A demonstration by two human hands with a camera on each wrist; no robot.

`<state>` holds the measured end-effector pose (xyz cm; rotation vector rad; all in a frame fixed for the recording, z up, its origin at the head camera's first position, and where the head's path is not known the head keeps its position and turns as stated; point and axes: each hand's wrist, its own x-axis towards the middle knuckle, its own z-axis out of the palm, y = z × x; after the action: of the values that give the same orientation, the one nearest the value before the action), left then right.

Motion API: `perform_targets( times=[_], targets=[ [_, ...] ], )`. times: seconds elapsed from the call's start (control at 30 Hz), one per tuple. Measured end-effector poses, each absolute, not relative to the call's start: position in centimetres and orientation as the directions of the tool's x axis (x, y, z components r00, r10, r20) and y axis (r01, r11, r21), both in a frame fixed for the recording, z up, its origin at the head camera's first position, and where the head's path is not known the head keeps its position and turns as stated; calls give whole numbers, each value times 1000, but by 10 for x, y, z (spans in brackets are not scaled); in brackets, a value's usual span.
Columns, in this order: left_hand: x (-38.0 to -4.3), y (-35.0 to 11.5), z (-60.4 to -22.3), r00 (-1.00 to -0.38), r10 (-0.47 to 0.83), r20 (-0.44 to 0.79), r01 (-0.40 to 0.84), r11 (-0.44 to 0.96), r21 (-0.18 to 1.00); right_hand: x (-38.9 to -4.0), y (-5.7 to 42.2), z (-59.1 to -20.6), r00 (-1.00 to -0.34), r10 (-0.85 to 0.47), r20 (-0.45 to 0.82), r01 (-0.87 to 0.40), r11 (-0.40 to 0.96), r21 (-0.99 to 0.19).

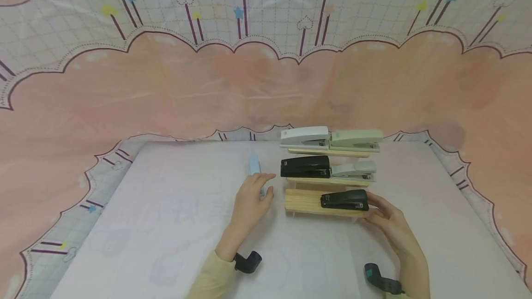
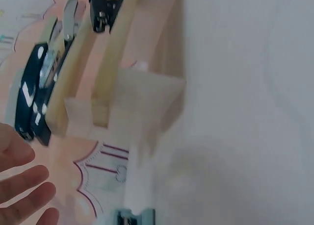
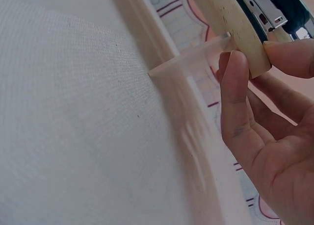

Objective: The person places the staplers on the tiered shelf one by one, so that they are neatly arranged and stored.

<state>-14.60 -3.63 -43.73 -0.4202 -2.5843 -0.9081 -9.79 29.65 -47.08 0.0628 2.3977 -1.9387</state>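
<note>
In the head view my left hand [image 1: 251,200] is over the table with fingers spread and relaxed, beside a light blue stapler [image 1: 254,164] that it partly covers. The blue stapler's end [image 2: 135,217] also shows at the bottom of the left wrist view. A black stapler [image 1: 345,200] lies on the right part of the front wooden shelf [image 1: 303,201]. My right hand [image 1: 392,225] is at that shelf's right end. One fingertip touches the stapler's base in the right wrist view, while the thumb [image 3: 233,87] lies against the shelf edge.
The middle shelf [image 1: 309,181] bears another black stapler [image 1: 305,166] and a pale grey one [image 1: 353,170]. On the back shelf [image 1: 328,152] are a white stapler [image 1: 305,137] and a light green one [image 1: 357,140]. Thin clear supports [image 3: 191,56] raise the shelves above the white table [image 1: 174,225].
</note>
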Motion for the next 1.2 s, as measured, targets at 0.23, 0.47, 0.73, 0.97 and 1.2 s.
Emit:
perform_targets(
  times=[0.23, 0.47, 0.73, 0.97, 1.2],
  targets=[
    [-165, -48, -448, -914, 51, 402, 295, 764, 573, -98, 297, -471, -998, -12, -64, 60, 212, -975],
    [-183, -54, -456, -941, -30, 337, 205, 742, 638, -98, 297, -471, -998, -17, -53, 48, 203, -978],
    [-198, -53, -464, -960, -86, 266, 123, 724, 678, -97, 298, -473, -999, -26, -43, 37, 187, -982],
    [-204, -50, -473, -970, -121, 211, 76, 672, 736, -97, 298, -472, -999, -30, -37, 31, 171, -985],
    [-205, -46, -478, -970, -135, 200, 68, 643, 763, -97, 297, -472, -999, -24, -40, 35, 163, -986]
  ],
)
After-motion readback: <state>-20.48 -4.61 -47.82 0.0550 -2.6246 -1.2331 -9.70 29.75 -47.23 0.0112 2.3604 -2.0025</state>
